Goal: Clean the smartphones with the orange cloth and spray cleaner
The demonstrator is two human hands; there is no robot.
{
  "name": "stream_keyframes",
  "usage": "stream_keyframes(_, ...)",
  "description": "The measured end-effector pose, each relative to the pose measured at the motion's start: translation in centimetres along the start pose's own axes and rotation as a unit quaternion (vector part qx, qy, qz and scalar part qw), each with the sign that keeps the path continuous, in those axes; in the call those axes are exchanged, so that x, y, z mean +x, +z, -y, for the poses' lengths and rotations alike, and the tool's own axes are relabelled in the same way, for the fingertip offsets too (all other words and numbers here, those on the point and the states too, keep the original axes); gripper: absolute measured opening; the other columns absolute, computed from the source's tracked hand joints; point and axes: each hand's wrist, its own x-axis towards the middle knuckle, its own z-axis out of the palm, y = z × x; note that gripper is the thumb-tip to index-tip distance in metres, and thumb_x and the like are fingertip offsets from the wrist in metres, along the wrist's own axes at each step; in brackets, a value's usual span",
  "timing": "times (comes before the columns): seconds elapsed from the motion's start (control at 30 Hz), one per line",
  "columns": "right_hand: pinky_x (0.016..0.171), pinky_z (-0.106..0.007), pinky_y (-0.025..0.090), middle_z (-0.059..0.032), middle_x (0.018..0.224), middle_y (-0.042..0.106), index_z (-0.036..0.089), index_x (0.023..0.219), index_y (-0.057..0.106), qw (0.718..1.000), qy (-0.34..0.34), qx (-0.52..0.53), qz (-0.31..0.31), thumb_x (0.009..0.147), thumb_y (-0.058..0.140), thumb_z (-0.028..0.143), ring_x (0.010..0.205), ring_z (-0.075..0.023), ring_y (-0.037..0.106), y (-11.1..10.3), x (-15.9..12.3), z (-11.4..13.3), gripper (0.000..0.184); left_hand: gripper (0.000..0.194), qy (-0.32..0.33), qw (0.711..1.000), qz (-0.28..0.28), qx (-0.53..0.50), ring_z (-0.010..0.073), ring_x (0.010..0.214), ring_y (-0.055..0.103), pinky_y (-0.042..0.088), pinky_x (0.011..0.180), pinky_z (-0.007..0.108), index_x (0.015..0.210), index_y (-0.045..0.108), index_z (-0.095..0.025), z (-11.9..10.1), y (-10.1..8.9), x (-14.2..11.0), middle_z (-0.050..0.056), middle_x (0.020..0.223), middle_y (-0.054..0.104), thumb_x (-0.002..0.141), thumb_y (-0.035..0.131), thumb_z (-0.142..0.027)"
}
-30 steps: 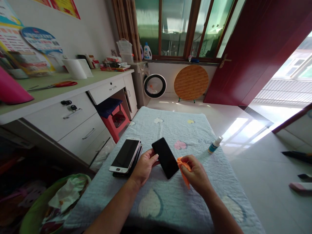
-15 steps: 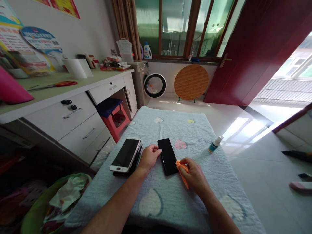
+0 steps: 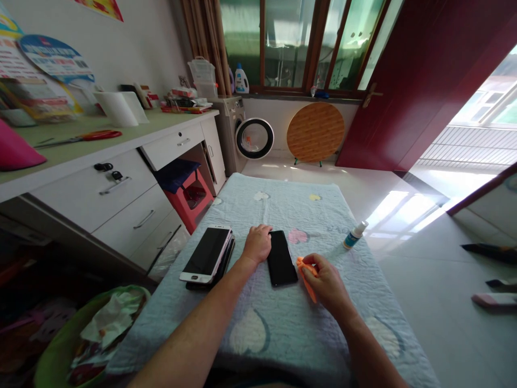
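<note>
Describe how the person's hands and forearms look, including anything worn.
The left hand and right hand are gloveless. Both forearms are uncovered where they show: no sleeve, watch or bracelet. Whether any ring is worn cannot be told.

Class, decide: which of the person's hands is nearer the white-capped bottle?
Right. The right hand, holding the orange cloth, is left of and nearer the camera than the bottle; the left hand is farther left, by the black phone.

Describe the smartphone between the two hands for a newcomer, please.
Find the pale blue quilted cover, then look between the left hand and the right hand. The black smartphone there lies by itself, whereas the white-framed smartphone to its left sits atop a stack.
</note>
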Motion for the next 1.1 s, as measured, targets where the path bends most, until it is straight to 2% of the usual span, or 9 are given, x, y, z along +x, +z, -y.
stream_keyframes(0.1, 0.068, -0.028, 0.043, -0.0026, 0.079, 0.064, 0.020, 0.079, 0.059, 0.999, -0.033, -0.039, 0.006, 0.081, 0.054, 0.023, 0.074, -0.0182, 0.059, -0.6, -1.1, 0.1, 0.006, 0.029, 0.025, 0.999, 0.019, 0.029, 0.0234, 0.104, 0.058, 0.037, 0.098, 0.040, 0.105, 0.068, -0.018, 0.2, 0.7, 0.2, 0.009, 0.109, 0.067, 0.084, 0.048, -0.012)
stream_keyframes(0.27, 0.069, -0.028, 0.042, -0.0016, 0.080, 0.062, 0.020, 0.079, 0.060, 0.992, -0.061, -0.068, 0.085, 0.081, 0.054, 0.016, 0.076, -0.0177, 0.059, -1.4, -3.1, 0.5, 0.008, 0.029, 0.048, 0.997, 0.023, 0.057, 0.0242, 0.102, 0.055, 0.038, 0.096, 0.040, 0.110, 0.067, -0.018, 0.7, 1.0, -0.5, 0.010, 0.109, 0.063, 0.087, 0.049, -0.019)
stream_keyframes(0.37, 0.069, -0.027, 0.042, -0.0012, 0.082, 0.061, 0.020, 0.082, 0.061, 0.990, -0.071, -0.073, 0.102, 0.081, 0.054, 0.012, 0.076, -0.0170, 0.059, -1.3, -3.6, 0.7, 0.011, 0.029, 0.050, 0.996, 0.012, 0.069, 0.0240, 0.101, 0.053, 0.040, 0.096, 0.040, 0.111, 0.068, -0.020, 0.9, 1.1, -0.9, 0.009, 0.109, 0.060, 0.087, 0.051, -0.021)
stream_keyframes(0.67, 0.069, -0.028, 0.041, -0.0021, 0.084, 0.058, 0.020, 0.084, 0.059, 0.987, -0.093, -0.102, 0.078, 0.087, 0.052, 0.012, 0.076, -0.0169, 0.058, 0.8, -4.9, 1.6, 0.011, 0.027, 0.085, 0.993, 0.000, 0.084, 0.0240, 0.098, 0.053, 0.042, 0.094, 0.037, 0.111, 0.069, -0.020, 1.1, 1.1, -1.4, 0.008, 0.103, 0.060, 0.091, 0.051, -0.028)
stream_keyframes(0.87, 0.069, -0.027, 0.042, -0.0026, 0.085, 0.059, 0.020, 0.086, 0.059, 0.985, -0.106, -0.102, 0.094, 0.089, 0.053, 0.011, 0.077, -0.0172, 0.058, 2.2, -5.2, 2.8, 0.011, 0.027, 0.094, 0.990, -0.011, 0.102, 0.0239, 0.098, 0.052, 0.041, 0.094, 0.037, 0.112, 0.067, -0.020, 0.9, 1.2, -1.8, 0.008, 0.103, 0.058, 0.092, 0.052, -0.029)
stream_keyframes(1.1, 0.065, -0.025, 0.040, -0.0021, 0.084, 0.060, 0.020, 0.085, 0.059, 0.970, -0.180, -0.130, 0.102, 0.090, 0.055, 0.010, 0.074, -0.0153, 0.056, 4.7, -5.3, 4.1, 0.012, 0.027, 0.105, 0.987, -0.012, 0.124, 0.0231, 0.094, 0.051, 0.041, 0.091, 0.036, 0.112, 0.067, -0.019, 0.7, 1.1, -1.9, 0.008, 0.102, 0.059, 0.094, 0.049, -0.026)
